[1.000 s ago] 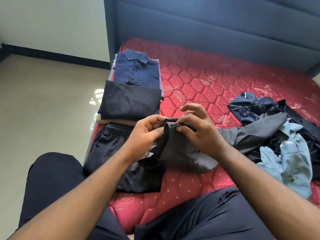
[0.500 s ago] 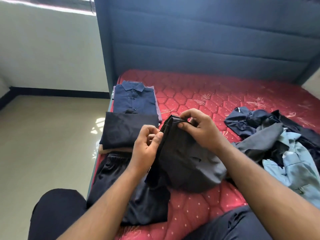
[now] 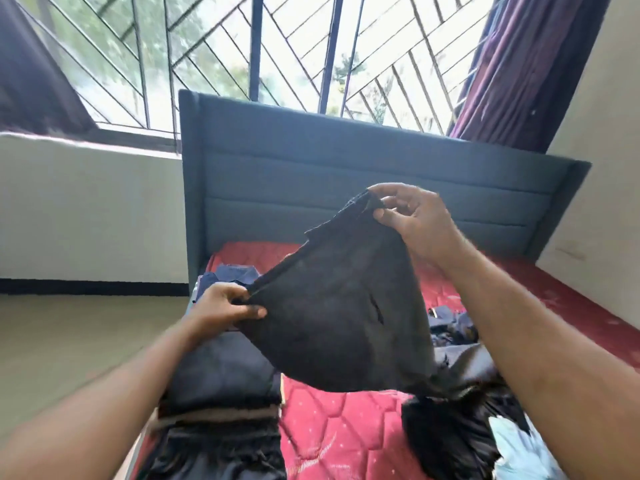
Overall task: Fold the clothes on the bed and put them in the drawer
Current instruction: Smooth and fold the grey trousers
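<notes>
Pinching a dark grey cloth garment (image 3: 339, 317) aloft over the red quilted bed (image 3: 339, 441), left hand (image 3: 225, 306) and right hand (image 3: 412, 220) fingers grip its edge; folded dark clothes (image 3: 221, 382) lie stacked left, an unfolded heap (image 3: 460, 431) remains, nothing visibly in a drawer.

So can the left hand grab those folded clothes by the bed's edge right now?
Probably not yet: the left hand is busy pinching the dark garment. The folded clothes lie just below it, uncovered.
</notes>
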The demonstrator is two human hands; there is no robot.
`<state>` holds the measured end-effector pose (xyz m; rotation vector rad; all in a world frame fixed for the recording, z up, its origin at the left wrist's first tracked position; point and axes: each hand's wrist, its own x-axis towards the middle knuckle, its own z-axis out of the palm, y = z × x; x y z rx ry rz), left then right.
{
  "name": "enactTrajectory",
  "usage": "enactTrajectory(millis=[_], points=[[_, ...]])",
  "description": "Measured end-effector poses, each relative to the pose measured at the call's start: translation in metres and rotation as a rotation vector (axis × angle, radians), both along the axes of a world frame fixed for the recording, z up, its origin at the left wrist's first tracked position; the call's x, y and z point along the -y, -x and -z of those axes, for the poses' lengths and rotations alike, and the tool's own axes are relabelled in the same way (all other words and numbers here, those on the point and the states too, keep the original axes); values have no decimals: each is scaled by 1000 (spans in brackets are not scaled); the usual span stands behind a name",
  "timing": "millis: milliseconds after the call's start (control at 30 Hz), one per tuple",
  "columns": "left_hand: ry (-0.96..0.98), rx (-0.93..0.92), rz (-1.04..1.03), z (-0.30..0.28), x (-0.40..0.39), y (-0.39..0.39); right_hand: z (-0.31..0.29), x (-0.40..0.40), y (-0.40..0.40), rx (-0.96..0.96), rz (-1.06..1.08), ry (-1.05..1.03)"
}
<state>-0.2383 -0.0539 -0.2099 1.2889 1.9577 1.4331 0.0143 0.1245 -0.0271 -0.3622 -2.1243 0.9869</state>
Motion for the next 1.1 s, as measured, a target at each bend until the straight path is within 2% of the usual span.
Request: enactTrajectory(millis=[67, 167, 333, 467, 567, 633, 733, 800, 833, 933, 1100], points=[[-99, -173, -59, -41, 6, 23, -16, -16, -9, 76, 67, -28], [-149, -317, -19, -114, 20, 42, -40, -26, -20, 40, 154, 58], [-121, -322, 38, -193, 46, 44, -62, -9, -30, 4, 169, 140], [-172, -417, 100, -217, 64, 23, -101, 3, -24, -181, 216, 129], [-180, -599, 188, -209, 73, 2, -121, 7, -21, -208, 288, 64], [-199, -639, 208, -210, 75, -7, -130, 8, -21, -206, 321, 61], [-351, -539, 92, -237, 69, -9, -145, 11, -26, -173, 391, 58], [-449, -321, 23, -263, 72, -8, -158, 19, -35, -167, 422, 20], [-489, -235, 29, -277, 77, -6, -166, 23, -41, -158, 421, -34], [-636, -176, 39, -320, 96, -4, -198, 42, -69, -171, 337, -225], [-943, 20, 183, -390, 109, -25, -247, 69, -99, -213, 157, -295]])
